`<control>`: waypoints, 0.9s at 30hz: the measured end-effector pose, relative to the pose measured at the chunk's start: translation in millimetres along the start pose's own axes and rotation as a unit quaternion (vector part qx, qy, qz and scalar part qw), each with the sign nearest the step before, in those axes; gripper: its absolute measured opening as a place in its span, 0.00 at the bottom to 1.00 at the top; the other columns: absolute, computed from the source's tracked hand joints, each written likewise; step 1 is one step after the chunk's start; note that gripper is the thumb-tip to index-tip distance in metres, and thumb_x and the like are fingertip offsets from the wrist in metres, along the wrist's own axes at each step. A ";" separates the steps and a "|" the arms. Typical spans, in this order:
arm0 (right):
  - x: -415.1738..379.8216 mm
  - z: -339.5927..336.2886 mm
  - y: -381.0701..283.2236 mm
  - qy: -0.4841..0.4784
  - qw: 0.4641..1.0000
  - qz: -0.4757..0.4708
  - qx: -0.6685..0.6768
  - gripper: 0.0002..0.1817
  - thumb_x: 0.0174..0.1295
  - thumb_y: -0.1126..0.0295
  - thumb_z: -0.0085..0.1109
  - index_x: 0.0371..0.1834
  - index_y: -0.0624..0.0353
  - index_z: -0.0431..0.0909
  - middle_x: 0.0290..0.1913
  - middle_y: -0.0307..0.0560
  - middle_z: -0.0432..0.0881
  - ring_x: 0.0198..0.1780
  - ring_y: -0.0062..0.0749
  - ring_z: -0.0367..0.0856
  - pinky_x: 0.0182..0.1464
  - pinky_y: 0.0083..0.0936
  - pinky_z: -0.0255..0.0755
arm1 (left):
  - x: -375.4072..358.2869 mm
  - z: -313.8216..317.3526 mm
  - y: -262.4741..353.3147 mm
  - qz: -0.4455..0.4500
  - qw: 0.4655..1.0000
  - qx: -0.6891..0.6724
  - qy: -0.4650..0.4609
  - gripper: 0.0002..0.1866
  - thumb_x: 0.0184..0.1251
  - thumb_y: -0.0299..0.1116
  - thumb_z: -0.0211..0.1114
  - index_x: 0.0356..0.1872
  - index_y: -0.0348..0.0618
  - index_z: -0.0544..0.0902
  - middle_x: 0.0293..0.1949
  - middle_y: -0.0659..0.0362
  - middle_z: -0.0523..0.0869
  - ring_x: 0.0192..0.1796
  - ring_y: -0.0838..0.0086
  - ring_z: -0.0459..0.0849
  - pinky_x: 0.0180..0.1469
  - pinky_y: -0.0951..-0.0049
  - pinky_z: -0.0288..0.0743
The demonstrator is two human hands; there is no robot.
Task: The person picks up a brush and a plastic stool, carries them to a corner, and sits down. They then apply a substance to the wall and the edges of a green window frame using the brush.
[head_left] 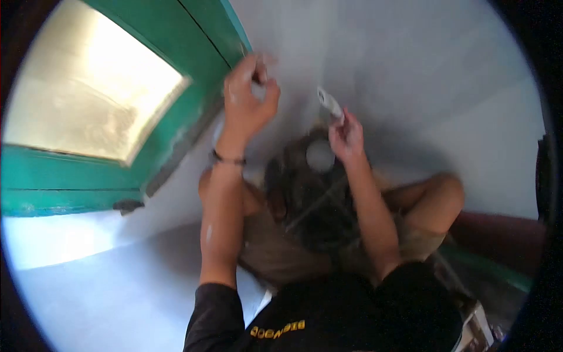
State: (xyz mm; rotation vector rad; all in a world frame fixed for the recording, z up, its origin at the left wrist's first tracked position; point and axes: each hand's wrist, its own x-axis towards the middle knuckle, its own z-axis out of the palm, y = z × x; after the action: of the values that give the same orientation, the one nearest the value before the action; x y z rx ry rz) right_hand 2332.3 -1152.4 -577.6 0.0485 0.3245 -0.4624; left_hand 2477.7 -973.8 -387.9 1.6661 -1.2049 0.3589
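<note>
My left hand is raised beside the green frame, its fingers curled and its thumb held apart from them. I see nothing between them, though the fingertips are blurred. Whitish smears mark the back of this hand. In my right hand, a slim white object is pinched at its lower end and points up and left; blur hides its exact kind. Below the hands, between my bent legs, lies a dark bulky item with a pale round piece at its upper part. Its details are too blurred to make out.
A green door or window frame with a bright pane stands at the left, close to my left hand. A pale wall rises ahead. A dark red strip and a green strip run along the right.
</note>
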 end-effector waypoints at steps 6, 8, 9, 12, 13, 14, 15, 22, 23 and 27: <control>-28.9 165.8 -1.2 -0.220 0.975 -0.020 0.031 0.07 0.76 0.73 0.61 0.41 0.66 0.76 0.38 0.48 0.81 0.39 0.29 0.83 0.43 0.21 0.85 | 4.1 0.0 13.0 -0.029 0.984 -0.068 0.164 0.17 0.66 0.18 0.64 0.55 0.38 0.81 0.27 0.64 0.75 0.32 0.82 0.74 0.38 0.77 0.75; -38.5 213.8 2.3 -0.285 0.957 -0.053 0.016 0.07 0.75 0.73 0.62 0.42 0.67 0.77 0.39 0.48 0.81 0.41 0.30 0.83 0.46 0.22 0.86 | 4.5 0.9 15.1 -0.028 0.980 -0.069 0.183 0.18 0.66 0.17 0.64 0.56 0.38 0.80 0.25 0.64 0.75 0.29 0.83 0.74 0.36 0.78 0.74; -43.3 237.7 4.9 -0.319 0.945 -0.078 -0.003 0.07 0.75 0.73 0.62 0.42 0.67 0.77 0.40 0.48 0.81 0.42 0.31 0.83 0.48 0.23 0.86 | 3.6 1.4 19.6 -0.032 0.979 -0.073 0.189 0.18 0.66 0.17 0.64 0.56 0.38 0.80 0.24 0.64 0.74 0.29 0.83 0.73 0.35 0.78 0.73; -48.6 309.1 19.3 -0.357 0.918 -0.168 -0.031 0.08 0.73 0.74 0.64 0.44 0.69 0.77 0.42 0.49 0.82 0.43 0.32 0.84 0.51 0.24 0.86 | 2.1 3.3 24.4 -0.034 0.976 -0.065 0.206 0.18 0.66 0.17 0.63 0.57 0.37 0.79 0.22 0.64 0.73 0.27 0.83 0.72 0.33 0.79 0.71; -48.2 329.6 25.5 -0.361 0.910 -0.203 -0.034 0.08 0.72 0.74 0.65 0.45 0.69 0.77 0.42 0.49 0.82 0.43 0.32 0.84 0.51 0.25 0.86 | 2.2 3.8 24.4 -0.031 0.975 -0.060 0.210 0.18 0.66 0.17 0.63 0.57 0.37 0.78 0.22 0.64 0.72 0.26 0.83 0.72 0.33 0.80 0.71; -46.9 347.3 31.4 -0.356 0.906 -0.226 -0.038 0.09 0.72 0.75 0.66 0.46 0.70 0.77 0.43 0.49 0.82 0.43 0.33 0.84 0.52 0.25 0.86 | 2.3 4.1 25.5 -0.030 0.975 -0.058 0.212 0.18 0.66 0.17 0.63 0.57 0.36 0.78 0.21 0.64 0.72 0.25 0.83 0.71 0.32 0.80 0.70; -45.7 363.6 37.4 -0.352 0.901 -0.249 -0.041 0.10 0.71 0.75 0.67 0.47 0.70 0.77 0.43 0.50 0.82 0.44 0.34 0.84 0.52 0.26 0.87 | 2.5 4.1 26.7 -0.028 0.975 -0.057 0.213 0.18 0.66 0.17 0.63 0.57 0.36 0.78 0.21 0.64 0.71 0.25 0.83 0.71 0.32 0.80 0.70; -10.8 390.9 57.5 -0.335 0.873 -0.344 -0.084 0.12 0.67 0.76 0.71 0.40 0.63 0.72 0.45 0.49 0.81 0.46 0.37 0.86 0.52 0.30 0.88 | 2.4 -0.4 26.9 -0.028 0.974 -0.063 0.217 0.18 0.66 0.18 0.63 0.57 0.36 0.78 0.20 0.63 0.71 0.24 0.84 0.70 0.30 0.79 0.69; -6.3 377.5 59.1 -0.310 0.881 -0.345 -0.091 0.14 0.68 0.75 0.71 0.38 0.60 0.70 0.45 0.49 0.81 0.46 0.37 0.86 0.53 0.30 0.88 | 3.3 -1.8 28.0 -0.023 0.973 -0.060 0.220 0.18 0.67 0.18 0.63 0.57 0.36 0.78 0.20 0.63 0.71 0.24 0.84 0.70 0.30 0.79 0.69; 11.3 267.9 67.2 -0.214 0.899 -0.359 -0.133 0.10 0.71 0.72 0.69 0.43 0.61 0.75 0.46 0.47 0.83 0.50 0.32 0.85 0.60 0.29 0.84 | 4.1 -6.2 32.8 -0.020 0.971 -0.078 0.226 0.18 0.67 0.18 0.63 0.57 0.36 0.78 0.20 0.64 0.72 0.24 0.84 0.71 0.31 0.79 0.69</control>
State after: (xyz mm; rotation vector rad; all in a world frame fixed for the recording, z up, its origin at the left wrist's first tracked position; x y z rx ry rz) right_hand 2451.2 -1129.0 -329.1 -0.4533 -0.0491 -1.1366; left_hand 2453.8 -970.7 -364.3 1.3754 -0.8332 0.5691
